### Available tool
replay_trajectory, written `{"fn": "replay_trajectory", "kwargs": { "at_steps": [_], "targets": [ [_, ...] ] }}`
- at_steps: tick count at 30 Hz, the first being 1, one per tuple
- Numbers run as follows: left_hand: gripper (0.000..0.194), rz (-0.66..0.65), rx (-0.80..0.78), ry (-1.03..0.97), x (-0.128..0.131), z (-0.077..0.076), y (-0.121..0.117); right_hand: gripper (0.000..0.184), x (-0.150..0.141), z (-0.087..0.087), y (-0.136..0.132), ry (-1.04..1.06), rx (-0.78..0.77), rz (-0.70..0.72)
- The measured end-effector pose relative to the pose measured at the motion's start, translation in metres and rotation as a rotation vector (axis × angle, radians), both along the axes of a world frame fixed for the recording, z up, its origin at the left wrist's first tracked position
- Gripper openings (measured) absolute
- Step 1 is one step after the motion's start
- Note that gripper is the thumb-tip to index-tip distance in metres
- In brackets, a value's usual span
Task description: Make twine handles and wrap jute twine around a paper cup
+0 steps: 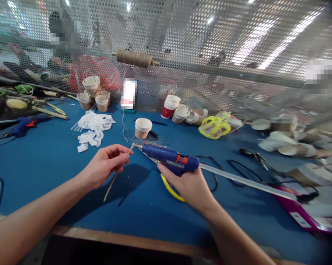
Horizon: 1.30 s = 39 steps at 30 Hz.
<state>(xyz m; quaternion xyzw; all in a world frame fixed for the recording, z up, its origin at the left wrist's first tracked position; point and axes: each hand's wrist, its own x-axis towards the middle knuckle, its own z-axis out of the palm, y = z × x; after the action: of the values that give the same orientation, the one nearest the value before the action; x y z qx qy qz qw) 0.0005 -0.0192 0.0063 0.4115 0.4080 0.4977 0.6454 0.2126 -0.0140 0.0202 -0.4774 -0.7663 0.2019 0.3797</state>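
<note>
My left hand [108, 165] pinches a short piece of brown twine [110, 187], whose tail hangs down toward the blue tabletop. My right hand [190, 184] is wrapped round the grip of a dark blue glue gun [168, 156], which points left. Its nozzle is at the upper end of the twine; whether they touch I cannot tell. A long translucent glue stick [246, 182] sticks out of the gun's back. Just beyond the nozzle stands a small paper cup [143, 129] with a white rim and brown sides. Scissors with yellow handles [171, 189] lie partly hidden under my right hand.
White lace pieces [95, 123] and stacked cups with twine handles [91, 86] are at back left. A twine spool [134, 59] hangs on the mesh. Another blue glue gun [28, 125] lies left. Right are a yellow coil [214, 128], cables, a purple power strip [295, 211] and blurred paper pieces.
</note>
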Motion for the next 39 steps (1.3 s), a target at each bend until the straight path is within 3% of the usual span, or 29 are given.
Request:
{"fn": "replay_trajectory", "kwargs": {
  "at_steps": [39],
  "targets": [
    [0.016, 0.026, 0.069, 0.108, 0.0016, -0.0007, 0.0022, 0.013, -0.0005, 0.0, -0.0041, 0.016, 0.028, -0.004]
  ]
}}
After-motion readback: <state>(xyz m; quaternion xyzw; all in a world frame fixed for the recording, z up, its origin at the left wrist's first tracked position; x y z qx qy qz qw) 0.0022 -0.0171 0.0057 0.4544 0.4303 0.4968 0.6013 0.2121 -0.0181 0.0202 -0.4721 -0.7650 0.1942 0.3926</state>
